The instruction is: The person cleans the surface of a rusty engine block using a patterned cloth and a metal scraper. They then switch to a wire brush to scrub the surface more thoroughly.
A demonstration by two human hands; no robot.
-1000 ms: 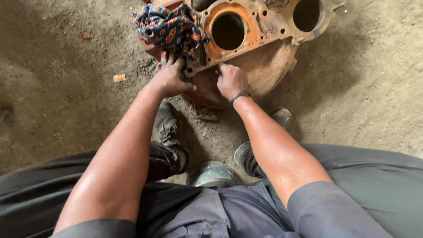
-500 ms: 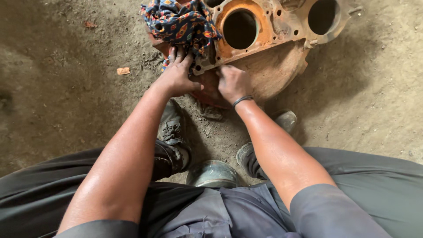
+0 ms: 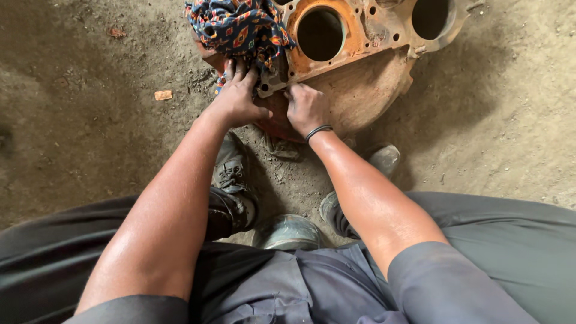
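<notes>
Both hands have barely shifted: left hand grasping patterned cloth, right hand clenched on rusty housing.

Rusty orange metal housing flat on dirt, patterned cloth atop.

Dirt floor, small tan scrap

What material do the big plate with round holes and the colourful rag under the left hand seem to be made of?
Plate: probably cast metal, iron or steel; rough, with orange rust around the bored holes and dull grey edges.
Rag: woven cloth, likely cotton; it crumples in soft folds and has a printed pattern.
The left hand presses on it.
</notes>
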